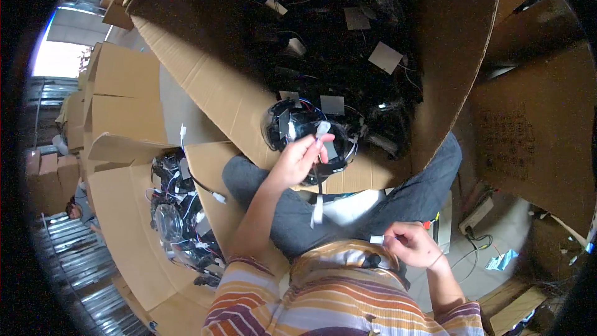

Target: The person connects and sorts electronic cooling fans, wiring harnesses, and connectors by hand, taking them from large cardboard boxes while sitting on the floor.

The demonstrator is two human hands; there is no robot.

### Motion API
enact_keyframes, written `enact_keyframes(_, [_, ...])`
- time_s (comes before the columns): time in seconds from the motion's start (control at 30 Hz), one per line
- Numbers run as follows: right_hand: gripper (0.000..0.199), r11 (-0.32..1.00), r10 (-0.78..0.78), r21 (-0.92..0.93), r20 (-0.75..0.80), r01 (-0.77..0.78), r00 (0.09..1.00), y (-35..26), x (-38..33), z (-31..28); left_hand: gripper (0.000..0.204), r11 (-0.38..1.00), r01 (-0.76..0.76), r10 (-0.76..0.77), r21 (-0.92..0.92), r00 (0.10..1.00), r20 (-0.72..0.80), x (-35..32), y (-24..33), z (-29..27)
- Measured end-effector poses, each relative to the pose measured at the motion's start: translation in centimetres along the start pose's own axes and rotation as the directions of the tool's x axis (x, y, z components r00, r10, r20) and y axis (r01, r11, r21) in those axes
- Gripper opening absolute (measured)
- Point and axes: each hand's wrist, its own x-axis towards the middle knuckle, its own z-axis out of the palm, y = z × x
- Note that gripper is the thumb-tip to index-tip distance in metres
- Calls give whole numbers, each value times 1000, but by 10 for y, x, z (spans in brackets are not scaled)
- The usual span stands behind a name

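Observation:
My left hand [297,160] is closed in a pinch on a white plug connector [323,128], above a glossy black rounded unit [272,132] with thin coloured wires and grey square tags. A dark cable [319,182] hangs from about my left fingers, and a second white connector [318,210] dangles at its lower end. By my waist, my right hand [410,244] pinches a small white connector [377,239]. Whether a wire joins the two hands' connectors cannot be made out. The black unit sits at the near edge of a large open cardboard box [217,96].
Several dark units with pale tags lie in that box's shadow. Another cardboard box [121,211] at left holds dark wired parts [177,211]; a loose cable [202,185] hangs over its edge. Cables [476,246] and a blue-white wrapper [502,260] lie right. Another person [79,208] is far left.

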Motion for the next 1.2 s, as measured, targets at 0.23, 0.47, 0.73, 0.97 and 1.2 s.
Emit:
enact_keyframes(0.23, [9, 997, -64, -47, -50, 62, 997, -14, -5, 7, 23, 981, -164, 154, 108, 984, 95, -44, 27, 34])
enact_keyframes(0.47, [7, 977, -213, 1, -53, 213, 976, -27, 1, -5, 21, 973, -199, 228, -113, 801, 554, -61, 30, 42])
enact_keyframes(0.73, [7, 989, -143, 48, 86, 140, 986, -27, -2, -2, 13, 963, -156, 270, -220, 572, 775, -61, 29, 49])
enact_keyframes(0.97, [7, 982, -142, -109, 93, 152, 986, -13, -8, 6, 16, 968, -95, 247, -232, 509, 824, -62, 27, 55])
enact_keyframes(1.2, [9, 999, 38, -9, -70, -39, 997, -10, -10, -3, 20, 969, 6, 181, -248, 664, 725, -61, 19, 56])
